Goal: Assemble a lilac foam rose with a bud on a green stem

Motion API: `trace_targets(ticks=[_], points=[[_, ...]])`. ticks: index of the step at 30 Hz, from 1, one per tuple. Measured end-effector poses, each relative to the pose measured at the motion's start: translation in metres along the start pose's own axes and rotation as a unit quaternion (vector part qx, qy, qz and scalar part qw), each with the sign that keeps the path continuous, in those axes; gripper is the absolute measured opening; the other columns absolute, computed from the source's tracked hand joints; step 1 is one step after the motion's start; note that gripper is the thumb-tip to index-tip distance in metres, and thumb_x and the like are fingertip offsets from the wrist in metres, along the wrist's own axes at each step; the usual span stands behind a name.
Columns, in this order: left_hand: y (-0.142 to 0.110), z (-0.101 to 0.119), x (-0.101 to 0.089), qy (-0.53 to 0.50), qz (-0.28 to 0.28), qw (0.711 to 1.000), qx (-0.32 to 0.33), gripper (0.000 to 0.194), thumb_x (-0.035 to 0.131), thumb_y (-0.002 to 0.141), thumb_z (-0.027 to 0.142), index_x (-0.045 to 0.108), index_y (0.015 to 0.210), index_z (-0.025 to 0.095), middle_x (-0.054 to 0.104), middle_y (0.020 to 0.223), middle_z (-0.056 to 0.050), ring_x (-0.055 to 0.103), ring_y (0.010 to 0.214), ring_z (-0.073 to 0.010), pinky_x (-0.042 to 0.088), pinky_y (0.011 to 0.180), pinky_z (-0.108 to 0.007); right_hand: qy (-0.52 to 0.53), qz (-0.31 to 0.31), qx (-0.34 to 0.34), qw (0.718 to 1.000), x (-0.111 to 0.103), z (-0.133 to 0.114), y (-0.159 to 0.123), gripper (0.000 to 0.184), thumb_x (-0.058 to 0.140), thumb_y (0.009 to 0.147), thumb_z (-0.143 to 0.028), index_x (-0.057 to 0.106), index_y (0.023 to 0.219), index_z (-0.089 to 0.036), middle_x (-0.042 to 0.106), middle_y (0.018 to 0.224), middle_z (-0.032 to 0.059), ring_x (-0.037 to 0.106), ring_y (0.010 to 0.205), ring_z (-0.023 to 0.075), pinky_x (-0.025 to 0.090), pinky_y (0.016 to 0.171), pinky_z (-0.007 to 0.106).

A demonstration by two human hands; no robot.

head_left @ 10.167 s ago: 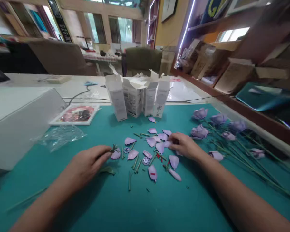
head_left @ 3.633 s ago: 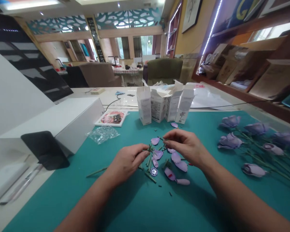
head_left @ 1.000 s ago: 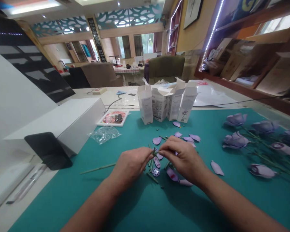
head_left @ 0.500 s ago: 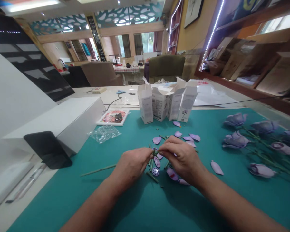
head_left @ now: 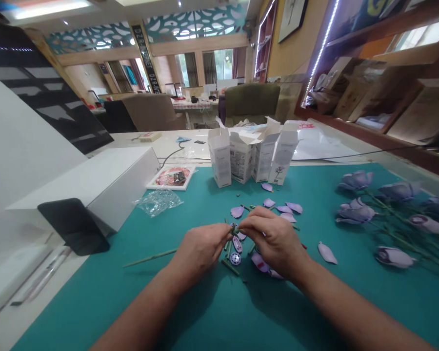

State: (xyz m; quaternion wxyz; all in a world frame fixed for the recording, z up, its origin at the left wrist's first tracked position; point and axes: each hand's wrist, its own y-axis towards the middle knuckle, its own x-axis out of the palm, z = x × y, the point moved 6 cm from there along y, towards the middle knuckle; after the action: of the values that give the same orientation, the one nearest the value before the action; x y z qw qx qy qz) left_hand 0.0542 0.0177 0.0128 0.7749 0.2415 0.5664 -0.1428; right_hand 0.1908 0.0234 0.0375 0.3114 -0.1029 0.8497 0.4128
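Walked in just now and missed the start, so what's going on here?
A person's left hand and right hand meet over a teal mat, both pinching a small green piece whose exact shape is hard to see. Loose purple petals and short green stems lie around them. Purple flowers lie to the right; open white boxes stand behind.

The teal mat (head_left: 142, 307) was moderately lit; bright patches were formed by a ceiling light (head_left: 51, 8) high beyond its left side, a window (head_left: 223, 66) behind it and an LED strip (head_left: 322, 54) to its right. Soft shadows were cast on it by the left hand (head_left: 203, 246) and right hand (head_left: 276, 239). Roses (head_left: 356, 212) along its right side were blurred, and outlines were stretched toward the picture's edges.
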Motion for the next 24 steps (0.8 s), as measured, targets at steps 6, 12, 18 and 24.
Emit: trace_targets(ticks=[6, 12, 18, 24], points=[[0.000, 0.001, -0.001, -0.020, 0.007, 1.000, -0.002, 0.028, 0.034, 0.100, 0.028, 0.054, 0.082, 0.021, 0.057, 0.067, 0.001, 0.053, 0.061, -0.0137, 0.034, 0.056, -0.023, 0.006, -0.002, 0.003, 1.000, 0.002, 0.000, 0.000, 0.022, 0.050, 0.093, -0.015, 0.067, 0.080, -0.019, 0.063, 0.075, 0.0041, 0.061, 0.069, 0.0146, 0.048, 0.062, 0.024], [0.000, -0.001, -0.008, -0.033, 0.001, 0.999, 0.007, 0.028, 0.032, 0.100, 0.028, 0.055, 0.085, 0.019, 0.059, 0.073, -0.001, 0.055, 0.065, -0.0142, 0.039, 0.059, -0.024, 0.032, -0.057, 0.031, 0.997, -0.003, 0.008, 0.007, 0.012, 0.060, 0.087, -0.012, 0.069, 0.090, -0.020, 0.063, 0.077, 0.0017, 0.060, 0.070, 0.0133, 0.048, 0.062, 0.024], [0.000, -0.003, -0.010, -0.004, -0.007, 1.000, 0.000, 0.028, 0.032, 0.100, 0.029, 0.055, 0.086, 0.019, 0.059, 0.074, -0.001, 0.054, 0.063, -0.0141, 0.040, 0.059, -0.024, 0.050, -0.055, 0.055, 0.996, 0.000, 0.018, 0.004, 0.010, 0.064, 0.084, -0.014, 0.069, 0.090, -0.020, 0.064, 0.076, 0.0010, 0.059, 0.066, 0.0126, 0.047, 0.060, 0.024], [0.000, -0.002, -0.009, -0.022, -0.007, 1.000, 0.008, 0.029, 0.032, 0.099, 0.029, 0.057, 0.089, 0.020, 0.064, 0.079, -0.002, 0.058, 0.068, -0.0149, 0.040, 0.059, -0.024, 0.006, -0.040, 0.025, 0.999, -0.021, 0.001, 0.013, 0.015, 0.055, 0.090, -0.017, 0.070, 0.087, -0.019, 0.068, 0.077, 0.0034, 0.063, 0.070, 0.0150, 0.050, 0.063, 0.026]])
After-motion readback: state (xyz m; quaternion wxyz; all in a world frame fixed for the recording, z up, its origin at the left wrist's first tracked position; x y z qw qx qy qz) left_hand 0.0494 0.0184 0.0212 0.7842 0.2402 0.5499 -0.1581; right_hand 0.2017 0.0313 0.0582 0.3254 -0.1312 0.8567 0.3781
